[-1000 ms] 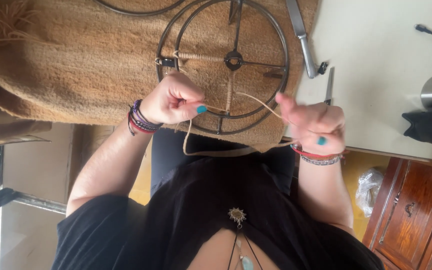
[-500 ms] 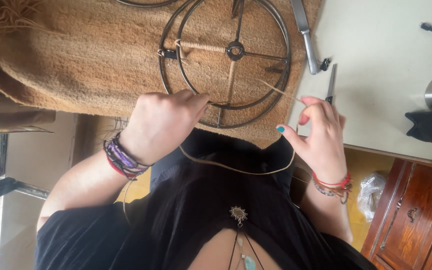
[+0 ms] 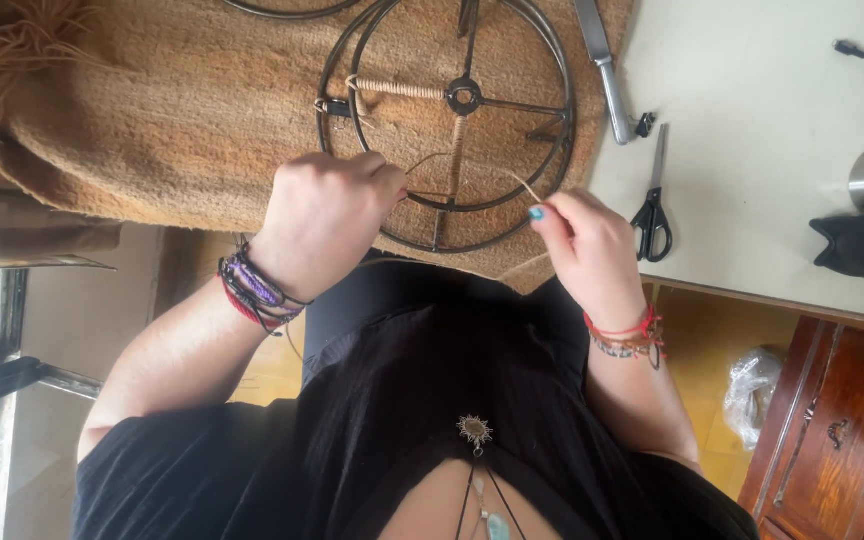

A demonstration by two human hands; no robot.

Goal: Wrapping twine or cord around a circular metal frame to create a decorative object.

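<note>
A thin tan cord (image 3: 524, 185) runs from the lower part of a round metal wire frame (image 3: 449, 120) out to the hand on the right of the view; the frame lies flat on a coarse brown woven mat (image 3: 152, 110). The frame shows two concentric rings, a small hub, and two of its spokes wrapped in cord. The view is upside down, so the person's own sides cannot be told for certain: the hand at the picture's left (image 3: 327, 215), taken as the left hand, is curled into a closed fist at the frame's lower rim, its fingertips hidden. The other, taken as the right hand (image 3: 587, 245), pinches the cord between thumb and fingers. Each wrist wears several bracelets. One pair of scissors (image 3: 653, 205) lies just beside that hand on the pale tabletop (image 3: 752, 150). A second ring is cut off at the top edge.
</note>
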